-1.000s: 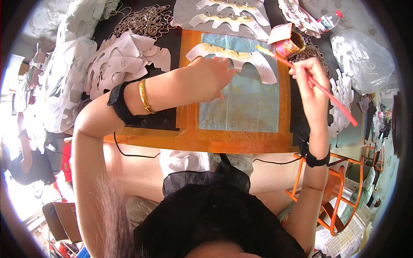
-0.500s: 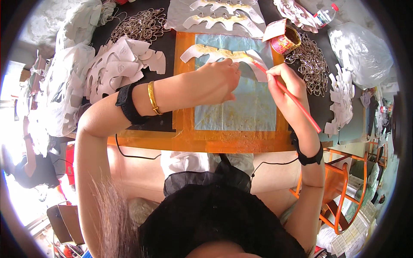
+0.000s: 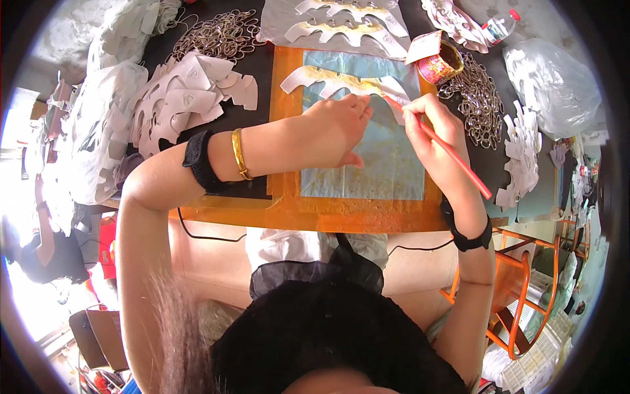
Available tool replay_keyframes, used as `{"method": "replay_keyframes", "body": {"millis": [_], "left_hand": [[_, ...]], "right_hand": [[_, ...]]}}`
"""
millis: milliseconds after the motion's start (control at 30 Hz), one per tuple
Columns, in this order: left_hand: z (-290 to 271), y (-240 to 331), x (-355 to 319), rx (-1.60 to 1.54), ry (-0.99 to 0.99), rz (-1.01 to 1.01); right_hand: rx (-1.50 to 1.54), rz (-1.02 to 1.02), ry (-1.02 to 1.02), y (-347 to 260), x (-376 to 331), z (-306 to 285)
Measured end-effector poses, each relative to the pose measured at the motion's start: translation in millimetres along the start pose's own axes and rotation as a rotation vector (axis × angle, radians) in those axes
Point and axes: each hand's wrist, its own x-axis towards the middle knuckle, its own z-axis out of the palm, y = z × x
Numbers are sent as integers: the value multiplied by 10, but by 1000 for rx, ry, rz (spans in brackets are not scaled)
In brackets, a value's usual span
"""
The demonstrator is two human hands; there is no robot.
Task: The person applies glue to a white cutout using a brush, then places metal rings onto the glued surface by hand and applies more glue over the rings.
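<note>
**Gold going on, stack still waiting**

At nine o'clock we see a heap of blank white cutouts (image 3: 177, 98) unpainted. At centre, our left hand (image 3: 335, 128) presses flat, fingers spread, on the white cutout (image 3: 341, 82) over the orange board (image 3: 289, 197). Our right hand (image 3: 430, 121) pinches the red brush (image 3: 453, 154), tip at the half-gilded edge. At twelve o'clock, finished gold-streaked pieces (image 3: 341, 26) lie drying.

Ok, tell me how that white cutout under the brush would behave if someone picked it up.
The white cutout looks thin and flat like card, so it would probably flex and droop at its long ends. It seems light: the left hand pins it down while the right hand works the red brush. Its narrow curved arms could likely bend or tear.
</note>
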Motion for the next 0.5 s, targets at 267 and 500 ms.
{"method": "replay_keyframes", "body": {"millis": [267, 500], "left_hand": [[5, -2, -3, 5, 1, -2], [53, -22, -5, 33, 31, 16]], "right_hand": [[-48, -15, -15, -14, 5, -13], [-40, -29, 2, 65, 45, 35]]}}
